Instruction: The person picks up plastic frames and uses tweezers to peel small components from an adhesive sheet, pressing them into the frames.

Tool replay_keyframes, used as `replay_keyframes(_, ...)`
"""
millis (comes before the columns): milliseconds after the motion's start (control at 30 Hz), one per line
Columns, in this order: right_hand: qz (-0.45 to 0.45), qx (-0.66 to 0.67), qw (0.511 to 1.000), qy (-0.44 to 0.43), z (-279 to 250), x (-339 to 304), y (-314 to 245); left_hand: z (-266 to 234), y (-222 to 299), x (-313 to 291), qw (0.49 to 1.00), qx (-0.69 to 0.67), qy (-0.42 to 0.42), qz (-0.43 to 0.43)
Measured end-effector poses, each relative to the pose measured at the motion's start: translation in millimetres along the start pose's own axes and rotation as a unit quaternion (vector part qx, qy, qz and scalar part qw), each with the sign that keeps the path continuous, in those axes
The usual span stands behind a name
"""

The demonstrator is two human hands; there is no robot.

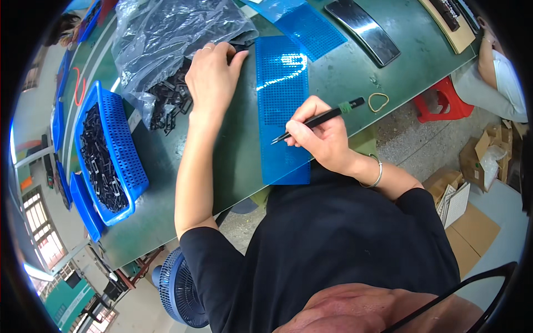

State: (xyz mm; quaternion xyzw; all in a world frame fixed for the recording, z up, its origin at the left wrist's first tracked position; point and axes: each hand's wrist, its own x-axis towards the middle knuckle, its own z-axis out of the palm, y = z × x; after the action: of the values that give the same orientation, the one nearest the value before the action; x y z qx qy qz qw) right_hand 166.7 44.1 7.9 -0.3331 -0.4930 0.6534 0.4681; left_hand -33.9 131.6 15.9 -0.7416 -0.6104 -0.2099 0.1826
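My right hand [322, 136] is closed around a black pen-shaped tool [325, 117] with a green band and a thin pointed metal tip. That tip hovers over the near half of a blue perforated sheet [285, 161] lying lengthwise before me. Farther left, my left hand [214, 75] rests at the edge of a clear plastic bag [172, 33], thumb apart from the bent fingers. Its fingertips are partly hidden, and I see nothing held there. Small black frame-like parts [171, 100] spill from the bag beside my left wrist.
A blue basket [130, 161] full of black parts stands at the left. Another blue sheet [313, 33] and a black phone-like slab [363, 30] lie farther back. A rubber band [378, 102] lies right. Beyond the table edge are a red stool [444, 102], cartons and another person's arm [486, 64].
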Motion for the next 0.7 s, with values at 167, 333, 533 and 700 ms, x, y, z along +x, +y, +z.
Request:
replay_keyframes(167,-0.048,-0.021,0.998,0.028,-23,-5,-6,-23,2,-23,0.979,-0.127,-0.152,-0.043)
replay_keyframes(333,-0.04,-0.027,0.998,0.033,-30,0,-7,-46,-1,-52,0.977,-0.143,-0.157,0.003)
replay_keyframes(533,-0.021,-0.057,0.998,0.032,-31,3,1,-64,3,-69,0.984,-0.109,-0.138,0.0)
replay_keyframes(700,-0.024,-0.067,0.997,0.032,-25,4,-1,-61,5,-68,0.978,-0.068,-0.168,0.102)
